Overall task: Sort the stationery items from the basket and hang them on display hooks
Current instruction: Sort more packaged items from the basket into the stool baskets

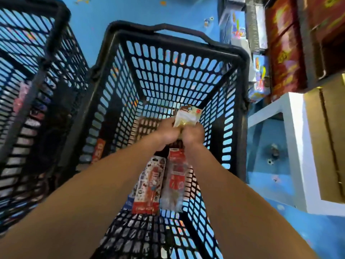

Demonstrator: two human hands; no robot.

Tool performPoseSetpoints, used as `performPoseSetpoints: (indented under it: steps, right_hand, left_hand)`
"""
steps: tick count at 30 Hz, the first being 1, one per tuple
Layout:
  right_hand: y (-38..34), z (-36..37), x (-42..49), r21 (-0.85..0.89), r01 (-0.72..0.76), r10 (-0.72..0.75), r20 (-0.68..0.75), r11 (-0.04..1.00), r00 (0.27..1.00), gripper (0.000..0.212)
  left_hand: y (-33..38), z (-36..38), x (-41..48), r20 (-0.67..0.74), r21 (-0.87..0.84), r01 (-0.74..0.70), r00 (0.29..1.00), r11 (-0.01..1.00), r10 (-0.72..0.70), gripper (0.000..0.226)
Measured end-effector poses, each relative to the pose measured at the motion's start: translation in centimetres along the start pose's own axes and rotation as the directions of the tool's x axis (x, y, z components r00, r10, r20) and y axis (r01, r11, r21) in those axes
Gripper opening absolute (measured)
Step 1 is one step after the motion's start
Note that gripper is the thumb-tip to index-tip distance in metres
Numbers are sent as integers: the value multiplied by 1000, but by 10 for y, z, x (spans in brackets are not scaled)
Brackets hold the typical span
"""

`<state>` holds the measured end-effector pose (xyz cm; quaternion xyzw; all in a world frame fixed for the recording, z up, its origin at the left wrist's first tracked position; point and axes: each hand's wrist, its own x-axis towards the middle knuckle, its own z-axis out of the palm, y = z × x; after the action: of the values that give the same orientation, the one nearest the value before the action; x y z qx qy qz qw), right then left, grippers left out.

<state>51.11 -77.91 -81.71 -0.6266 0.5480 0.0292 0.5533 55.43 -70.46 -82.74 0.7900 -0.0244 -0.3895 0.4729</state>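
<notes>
- Blue shop floor (145,10), black mesh basket (179,71).
- I see left hand (168,131) and right hand (194,133) together, both pinching a small clear packet (184,116), probably lifting it out for sorting.

I see the left forearm (93,193) and the right forearm (233,193) bare along the whole visible length, from the lower edge up to the wrists. The wide lens makes them broad near me and thin farther away. The left hand (167,132) and the right hand (194,134) are bare too. Their fingers are small and blurred, so I cannot tell finer details.
</notes>
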Motion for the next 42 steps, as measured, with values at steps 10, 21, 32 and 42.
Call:
performPoseSetpoints:
  steps: [10,21,32,42]
  right_hand:
    - [-4,-5,-8,-95,24,-29,-54,995,998,37]
    - [-16,-25,-124,-299,375,-368,83,877,926,39]
    - [3,-54,-298,-138,489,-489,34,861,872,40]
    - [99,-74,-396,-364,737,-798,-29,570,602,26]
  left_hand:
    - [6,-16,-9,29,148,89,995,985,-94,32]
    - [19,-80,-100,-24,118,-39,999,992,42,27]
    - [41,-150,-260,169,238,-223,968,945,186,73]
    - [-5,-174,-389,496,334,-65,861,940,-117,10]
